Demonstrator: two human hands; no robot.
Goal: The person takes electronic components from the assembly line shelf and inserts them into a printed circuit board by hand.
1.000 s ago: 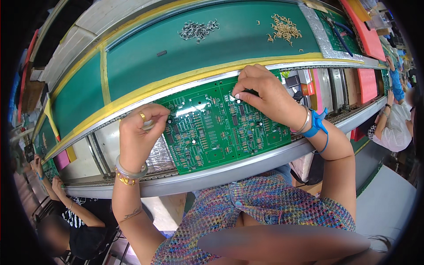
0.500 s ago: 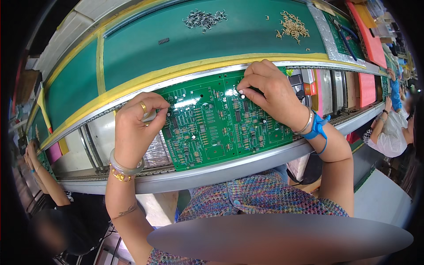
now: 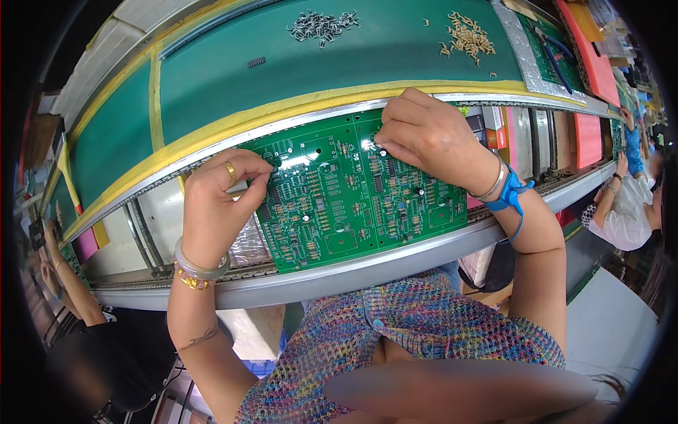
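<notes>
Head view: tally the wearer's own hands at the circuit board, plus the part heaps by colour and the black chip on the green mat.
Hands: 2, left hand and right hand
Silver-grey heap: 1
Tan heap: 1
Black chip: 1
Total: 5

Electronics workshop: circuit board (image 3: pixel 364 200), rails (image 3: pixel 240 292)

I'm counting two hands (image 3: pixel 222 201) (image 3: pixel 432 136) and one big green board panel (image 3: pixel 342 205) mid-frame. Up top there's two piles of small parts (image 3: pixel 323 25) (image 3: pixel 469 35), one black chip (image 3: pixel 256 62) and, upper right, one pair of pliers (image 3: pixel 552 60).
</notes>
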